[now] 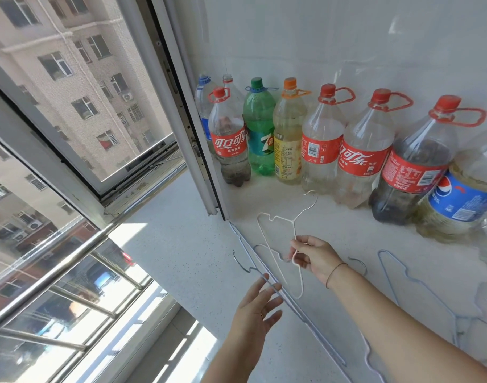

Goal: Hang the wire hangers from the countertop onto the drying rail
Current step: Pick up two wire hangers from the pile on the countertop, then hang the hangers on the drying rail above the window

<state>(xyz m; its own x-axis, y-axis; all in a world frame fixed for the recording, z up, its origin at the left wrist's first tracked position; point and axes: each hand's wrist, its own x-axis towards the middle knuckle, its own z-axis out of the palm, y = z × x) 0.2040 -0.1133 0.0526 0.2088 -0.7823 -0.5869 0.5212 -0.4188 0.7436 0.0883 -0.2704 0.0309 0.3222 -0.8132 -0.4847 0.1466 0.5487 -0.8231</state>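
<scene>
Outside, the drying rail [57,272] runs below the open window, well to the left of both grips, and no hanger is on it yet. The desk [181,230] lies under both grips. Beyond the right grip [315,257], a row of large plastic bottles [364,150] stands against the wall. It is probably parked there to leave the front free. Most are nearly empty. The cola bottle [231,145] nearest the window holds dark dregs, the orange-capped bottle [288,139] is mostly full of yellowish liquid, and the Pepsi bottle [463,200] also holds a yellowish liquid. The right grip pinches the white hanger [293,226] just below its neck, lifted with the hook pointing away, which likely keeps the hook free for the rail. The left grip [260,302] is released, with straight fingers under the long wire of the blue hanger [304,320], seemingly to steady or raise it. More spare hangers [388,277] lie flat to the right of the right grip.
</scene>
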